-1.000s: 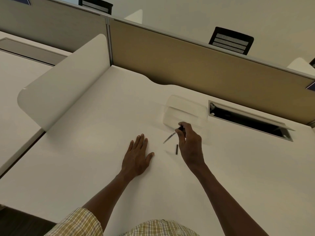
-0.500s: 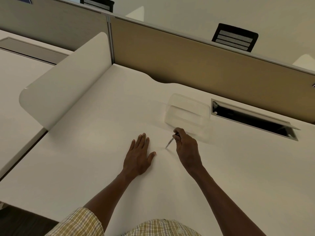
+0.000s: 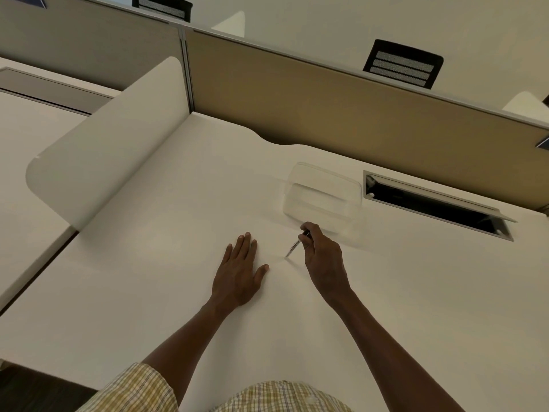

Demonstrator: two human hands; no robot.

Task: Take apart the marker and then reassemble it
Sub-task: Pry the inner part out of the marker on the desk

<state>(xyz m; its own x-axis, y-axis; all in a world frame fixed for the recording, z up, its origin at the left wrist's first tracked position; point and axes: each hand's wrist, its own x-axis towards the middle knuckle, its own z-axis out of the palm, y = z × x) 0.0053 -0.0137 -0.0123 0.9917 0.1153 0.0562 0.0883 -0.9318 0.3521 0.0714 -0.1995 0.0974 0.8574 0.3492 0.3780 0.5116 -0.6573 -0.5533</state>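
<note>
Gone from beside right hand [image 3: 322, 257]: small dark piece, now hidden or picked up. Pinches marker [image 3: 294, 248] mid-desk [image 3: 148, 263], tip down, touching or just above surface. Left hand [image 3: 239, 270] flat, open, empty. Probably between disassembly and reassembly; cannot confirm.

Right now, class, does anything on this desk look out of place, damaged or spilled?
Nothing stands out. The right hand holds the marker tilted, tip at the desk; the left hand lies flat beside it. The clear container sits empty, no spills.
</note>
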